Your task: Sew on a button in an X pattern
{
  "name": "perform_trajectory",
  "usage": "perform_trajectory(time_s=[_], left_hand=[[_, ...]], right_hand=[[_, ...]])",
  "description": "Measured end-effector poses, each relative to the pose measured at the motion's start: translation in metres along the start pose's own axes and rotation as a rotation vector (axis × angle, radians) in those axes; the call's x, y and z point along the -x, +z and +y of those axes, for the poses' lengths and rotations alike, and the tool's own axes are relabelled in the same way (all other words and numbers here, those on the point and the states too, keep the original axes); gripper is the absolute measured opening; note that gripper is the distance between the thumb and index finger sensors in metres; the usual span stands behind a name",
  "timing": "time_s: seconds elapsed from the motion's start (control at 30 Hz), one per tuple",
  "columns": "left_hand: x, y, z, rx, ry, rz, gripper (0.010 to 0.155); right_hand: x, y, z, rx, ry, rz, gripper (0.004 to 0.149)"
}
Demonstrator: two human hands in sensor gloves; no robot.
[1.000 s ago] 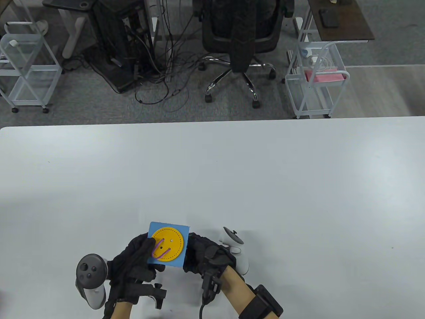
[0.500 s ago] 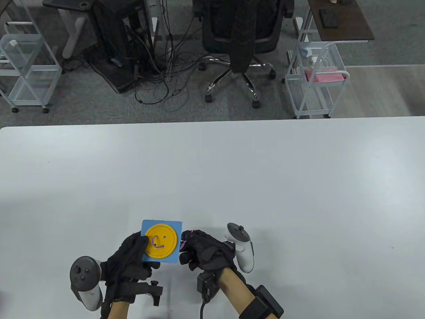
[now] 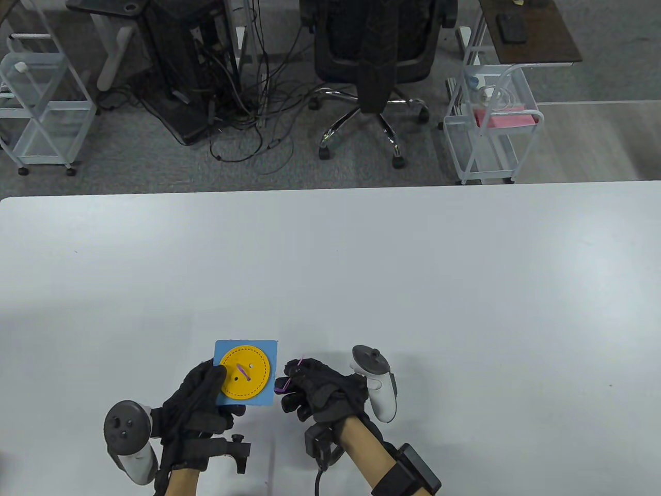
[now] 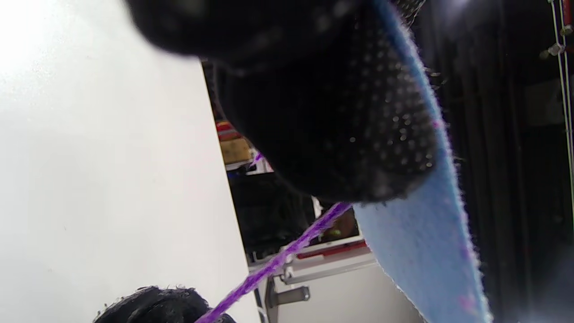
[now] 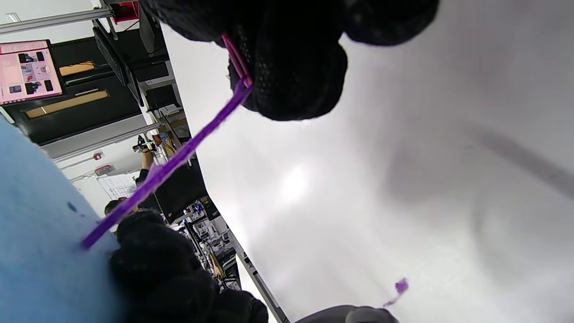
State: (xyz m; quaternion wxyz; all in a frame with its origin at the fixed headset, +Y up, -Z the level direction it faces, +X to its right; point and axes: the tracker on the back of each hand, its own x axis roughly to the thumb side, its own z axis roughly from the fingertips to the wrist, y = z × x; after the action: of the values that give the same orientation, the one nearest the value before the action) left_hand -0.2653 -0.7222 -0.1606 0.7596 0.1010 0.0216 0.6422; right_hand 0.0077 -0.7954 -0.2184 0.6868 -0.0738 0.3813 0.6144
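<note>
At the near edge of the white table (image 3: 361, 258), the left hand (image 3: 199, 398) grips the left side of a blue felt square (image 3: 261, 398), thumb curled on top and fingers under it, holding it tilted off the tabletop. A yellow felt button (image 3: 247, 373) with dashed edge stitching lies on the square, and a short purple stitch (image 3: 241, 369) crosses between two of its holes. Just to the right, apart from the square, the right hand (image 3: 315, 387) pinches a purple thread (image 3: 283, 385) between curled fingertips. The table view shows only a short piece of that thread at the fingers; the right wrist view shows it running taut from the pinching fingers (image 5: 287, 76) down to the underside of the blue felt, and a loose purple end lying on the table. The left wrist view shows a dotted glove finger (image 4: 341, 134) pressed against the felt's underside, with the thread passing behind it. Beyond the table stand two white wire carts (image 3: 41, 108), a tangle of cables (image 3: 258, 103), a black office chair (image 3: 372, 62) and a brown desk (image 3: 526, 31). No writing is legible.
</note>
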Motion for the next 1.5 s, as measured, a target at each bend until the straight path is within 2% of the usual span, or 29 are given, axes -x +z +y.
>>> perform_trajectory(time_s=[0.6, 0.77, 1.0, 1.23, 1.5], left_hand=[[0.002, 0.0, 0.0, -0.002, 0.068, 0.034, 0.042], [0.01, -0.002, -0.006, 0.059, 0.235, 0.086, 0.042], [0.026, -0.003, -0.015, 0.111, 0.539, 0.196, 0.042], [0.041, -0.003, -0.03, 0.177, 0.891, 0.263, 0.043], [0.047, -0.002, -0.045, 0.247, 1.06, 0.287, 0.044]], right_hand=[[-0.004, 0.0, 0.001, 0.005, 0.061, -0.017, 0.044], [-0.015, 0.004, -0.001, 0.03, 0.105, -0.07, 0.044], [-0.05, 0.025, 0.003, 0.128, 0.26, -0.215, 0.045], [-0.09, 0.055, 0.028, 0.331, 0.572, -0.389, 0.044], [-0.102, 0.072, 0.063, 0.463, 0.839, -0.469, 0.042]])
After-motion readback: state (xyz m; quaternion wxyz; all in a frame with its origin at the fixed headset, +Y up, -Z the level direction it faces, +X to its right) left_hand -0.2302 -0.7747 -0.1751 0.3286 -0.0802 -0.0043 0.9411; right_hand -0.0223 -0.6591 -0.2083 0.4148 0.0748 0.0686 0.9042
